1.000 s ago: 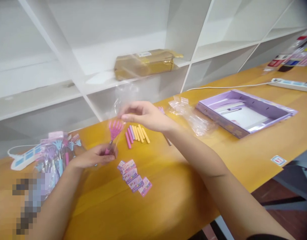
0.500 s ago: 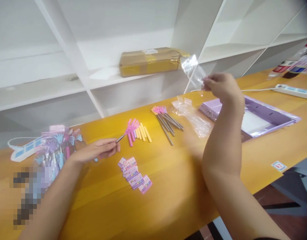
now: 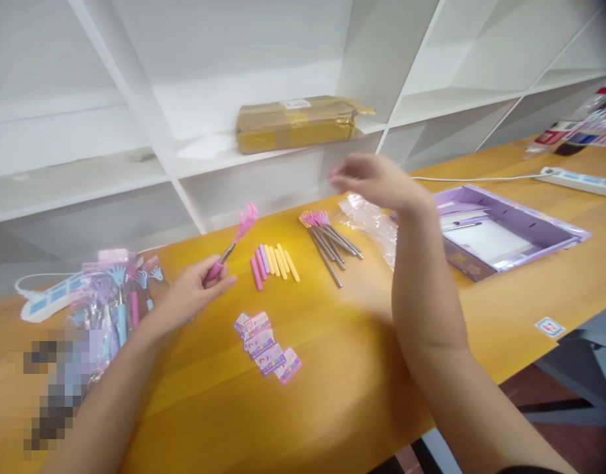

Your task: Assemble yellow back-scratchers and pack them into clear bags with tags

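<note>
My left hand is closed round the pink handle of a back scratcher, its hand-shaped pink head tilted up on a short metal rod. In the air above the plastic bags is my right hand, blurred, fingers loosely curved, nothing visible in them. Pink, purple and yellow handle sleeves lie in a row in front of my left hand. To their right is a pile of scratcher rods with small hand-shaped heads. Printed cards overlap on the table nearer to me.
Bagged back scratchers lie at the left beside a power strip. A purple box stands at the right, with another power strip behind it. On the white shelf rests a taped cardboard parcel; bottles are far right.
The clear plastic bag is no longer seen in my right hand, which has moved left. My left hand has turned the back scratcher more upright, and its pink handle now shows in my grip.
</note>
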### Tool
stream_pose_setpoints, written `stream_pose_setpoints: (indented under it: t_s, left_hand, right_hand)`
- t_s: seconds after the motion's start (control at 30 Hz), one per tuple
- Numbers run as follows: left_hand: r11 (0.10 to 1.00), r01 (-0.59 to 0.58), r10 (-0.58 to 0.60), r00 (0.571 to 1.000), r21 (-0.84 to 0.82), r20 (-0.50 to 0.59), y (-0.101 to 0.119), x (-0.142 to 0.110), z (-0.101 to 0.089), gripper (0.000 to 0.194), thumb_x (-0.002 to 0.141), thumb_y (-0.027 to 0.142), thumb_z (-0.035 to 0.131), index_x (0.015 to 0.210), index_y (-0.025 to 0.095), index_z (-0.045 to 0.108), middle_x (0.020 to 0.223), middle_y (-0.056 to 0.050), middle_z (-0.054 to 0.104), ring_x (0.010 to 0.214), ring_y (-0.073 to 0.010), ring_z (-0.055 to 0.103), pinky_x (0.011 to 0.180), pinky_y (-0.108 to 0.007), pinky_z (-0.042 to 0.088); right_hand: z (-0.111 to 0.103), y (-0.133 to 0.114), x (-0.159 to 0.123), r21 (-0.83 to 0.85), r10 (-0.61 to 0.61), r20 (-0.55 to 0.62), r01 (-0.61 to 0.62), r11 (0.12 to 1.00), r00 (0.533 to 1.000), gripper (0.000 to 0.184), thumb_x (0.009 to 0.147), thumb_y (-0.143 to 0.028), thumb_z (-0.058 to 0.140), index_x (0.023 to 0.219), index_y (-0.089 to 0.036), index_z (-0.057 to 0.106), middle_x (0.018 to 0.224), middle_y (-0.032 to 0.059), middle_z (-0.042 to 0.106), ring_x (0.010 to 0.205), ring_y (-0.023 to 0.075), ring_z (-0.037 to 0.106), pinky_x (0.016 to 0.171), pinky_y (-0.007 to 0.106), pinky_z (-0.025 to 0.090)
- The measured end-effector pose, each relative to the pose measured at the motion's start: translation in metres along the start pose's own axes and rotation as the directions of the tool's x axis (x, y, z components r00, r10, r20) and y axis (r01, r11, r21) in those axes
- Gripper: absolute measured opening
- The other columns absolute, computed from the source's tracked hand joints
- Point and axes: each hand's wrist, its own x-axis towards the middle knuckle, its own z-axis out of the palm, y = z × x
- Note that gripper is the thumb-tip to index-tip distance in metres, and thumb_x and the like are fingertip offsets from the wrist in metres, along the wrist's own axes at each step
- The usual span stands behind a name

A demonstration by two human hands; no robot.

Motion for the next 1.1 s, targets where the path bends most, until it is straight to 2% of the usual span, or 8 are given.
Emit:
stream_pose_setpoints:
  t_s: [0.07,0.13,0.2,0.33,0.47,0.57,0.67,1.1]
  left_hand:
    - [0.987,0.005,0.013,0.994,0.16,-0.112,0.008,-0.005,0.004,0.041,0.09,0.042,0.063,0.071,0.022,0.034,0.063,0.006,0.035,0.057,-0.0115,0.032,0.057,-0.026,0.025]
    - [0.951,0.027,0.041,0.976,0.309,-0.213,0.011,-0.009,0.007,0.039,0.089,0.037,0.061,0.068,0.023,0.032,0.058,0.006,0.035,0.054,-0.0123,0.033,0.057,-0.027,0.023]
    - [0.896,0.026,0.095,0.964,0.444,-0.249,0.012,-0.012,0.01,0.034,0.087,0.031,0.059,0.066,0.022,0.034,0.055,0.005,0.038,0.053,-0.0136,0.035,0.057,-0.028,0.022]
    - [0.74,-0.048,0.279,0.929,0.671,-0.241,0.007,-0.017,0.013,0.028,0.086,0.021,0.054,0.063,0.022,0.039,0.058,-0.001,0.048,0.056,-0.0171,0.043,0.058,-0.03,0.022]
    - [0.639,-0.038,0.395,0.873,0.768,-0.286,-0.002,-0.015,0.014,0.032,0.093,0.022,0.049,0.062,0.021,0.047,0.058,-0.003,0.054,0.058,-0.0175,0.048,0.057,-0.03,0.023]
    - [0.625,-0.021,0.389,0.875,0.781,-0.288,-0.012,-0.01,0.014,0.031,0.092,0.019,0.048,0.061,0.021,0.05,0.056,-0.003,0.054,0.056,-0.0169,0.049,0.056,-0.029,0.022]
    - [0.634,-0.013,0.374,0.88,0.773,-0.291,-0.021,-0.004,0.012,0.03,0.091,0.018,0.049,0.061,0.02,0.051,0.055,-0.003,0.056,0.053,-0.0168,0.049,0.055,-0.028,0.02]
    - [0.664,-0.091,0.436,0.853,0.742,-0.286,-0.018,0.008,0.006,0.041,0.097,0.024,0.044,0.057,0.021,0.038,0.049,0.001,0.04,0.051,-0.0142,0.037,0.054,-0.03,0.02]
  right_hand:
    - [0.035,-0.039,-0.012,0.131,-0.233,0.289,0.202,0.971,0.929,0.022,0.091,-0.039,0.075,0.094,-0.017,0.072,0.094,0.0053,0.073,0.081,0.0136,0.063,0.074,0.025,0.045]
    - [0.075,-0.072,-0.028,0.269,-0.408,0.491,0.312,0.911,0.769,0.028,0.088,-0.044,0.078,0.091,-0.017,0.07,0.086,0.0019,0.071,0.075,0.0122,0.06,0.069,0.024,0.042]
    - [0.114,-0.095,-0.045,0.351,-0.499,0.525,0.359,0.865,0.689,0.034,0.094,-0.047,0.072,0.08,-0.016,0.066,0.072,-0.0012,0.064,0.066,0.0096,0.052,0.063,0.023,0.037]
    - [0.167,-0.113,-0.07,0.469,-0.514,0.398,0.313,0.826,0.76,0.045,0.108,-0.046,0.048,0.079,-0.016,0.066,0.072,-0.0013,0.061,0.065,0.0091,0.047,0.062,0.025,0.034]
    - [0.184,-0.11,-0.072,0.66,-0.417,0.366,0.084,0.746,0.832,0.046,0.107,-0.051,0.047,0.088,-0.017,0.072,0.086,0.002,0.07,0.083,0.0146,0.063,0.076,0.026,0.046]
    - [0.186,-0.109,-0.067,0.732,-0.389,0.393,-0.028,0.681,0.833,0.044,0.104,-0.052,0.053,0.085,-0.018,0.073,0.091,0.0029,0.073,0.095,0.0174,0.066,0.088,0.028,0.05]
    - [0.187,-0.11,-0.064,0.702,-0.334,0.424,-0.073,0.709,0.842,0.045,0.104,-0.05,0.055,0.075,-0.018,0.07,0.078,0.001,0.068,0.087,0.016,0.062,0.079,0.026,0.048]
    - [0.153,-0.112,-0.067,0.579,-0.332,0.372,0.063,0.813,0.867,0.053,0.102,-0.054,0.052,0.063,-0.018,0.045,0.061,-0.0032,0.037,0.063,0.0103,0.037,0.059,0.026,0.026]
